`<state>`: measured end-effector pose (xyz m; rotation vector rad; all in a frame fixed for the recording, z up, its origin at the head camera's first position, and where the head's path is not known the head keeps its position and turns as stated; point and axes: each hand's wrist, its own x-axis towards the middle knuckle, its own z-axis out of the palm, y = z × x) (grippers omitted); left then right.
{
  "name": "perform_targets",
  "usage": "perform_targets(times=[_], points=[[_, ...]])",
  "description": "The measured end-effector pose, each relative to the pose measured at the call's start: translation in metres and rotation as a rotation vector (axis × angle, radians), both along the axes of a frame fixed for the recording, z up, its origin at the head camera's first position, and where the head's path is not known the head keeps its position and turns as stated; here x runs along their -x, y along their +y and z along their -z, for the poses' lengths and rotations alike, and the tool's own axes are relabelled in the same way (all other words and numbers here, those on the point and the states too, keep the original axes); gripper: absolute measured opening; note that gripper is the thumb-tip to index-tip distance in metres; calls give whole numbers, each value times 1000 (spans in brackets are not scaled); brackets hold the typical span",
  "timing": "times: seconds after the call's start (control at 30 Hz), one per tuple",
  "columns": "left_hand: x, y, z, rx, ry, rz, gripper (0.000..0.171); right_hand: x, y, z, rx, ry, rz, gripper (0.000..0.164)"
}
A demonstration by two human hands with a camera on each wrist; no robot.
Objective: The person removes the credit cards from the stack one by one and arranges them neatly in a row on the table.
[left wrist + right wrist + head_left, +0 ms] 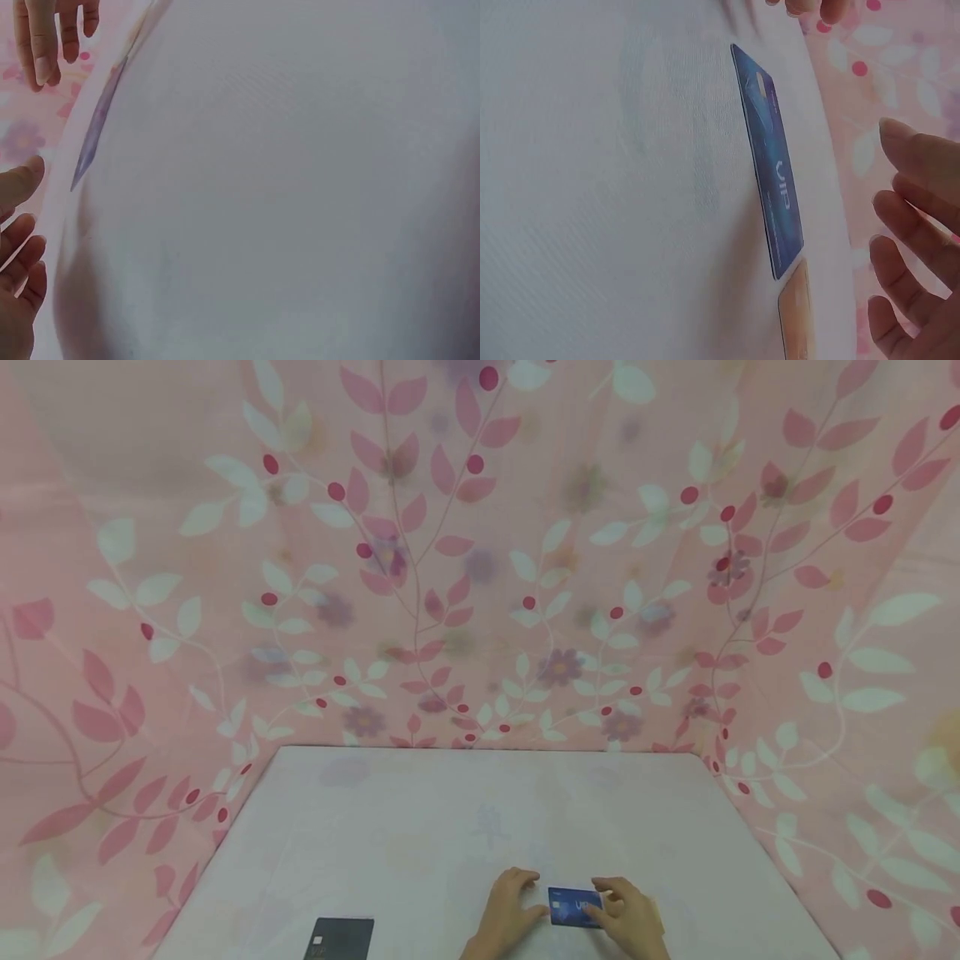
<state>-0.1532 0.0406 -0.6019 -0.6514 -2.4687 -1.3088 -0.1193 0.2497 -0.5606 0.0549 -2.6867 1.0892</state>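
Observation:
A blue card (567, 906) with "VIP" lettering and a chip lies flat on the white table between the two hands. My left hand (508, 912) is just off its left end, thumb and fingers spread apart around nothing. Over the card's right end is my right hand (630, 917), overlapping it in the head view. The right wrist view shows the right hand (922, 247) apart from the blue card (769, 165), its fingers loosely bent and holding nothing. A gold card (796, 311) lies at the blue card's end, mostly hidden behind the right hand in the head view.
A black card (340, 938) with a chip lies on the left part of the white table (420, 827), cut off by the frame's lower edge. Pink floral cloth (480, 610) rises behind the table and along both sides.

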Motion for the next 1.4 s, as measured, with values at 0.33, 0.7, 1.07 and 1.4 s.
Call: perform_targets(times=[0.33, 0.7, 1.07, 1.4], points=[[-4, -20, -23, -61, -81, -12, 35, 0, -26, -1, -17, 190, -59, 35], [-7, -39, -29, -1, 10, -59, 36, -1, -51, -7, 42, 167, -121, 36], [-17, -59, -27, 22, 6, -105, 37, 5, -69, 0, 53, 202, -200, 33], [-23, -81, -32, -1, -106, -181, 36, 7, -86, -3, 120, 160, -288, 29]])
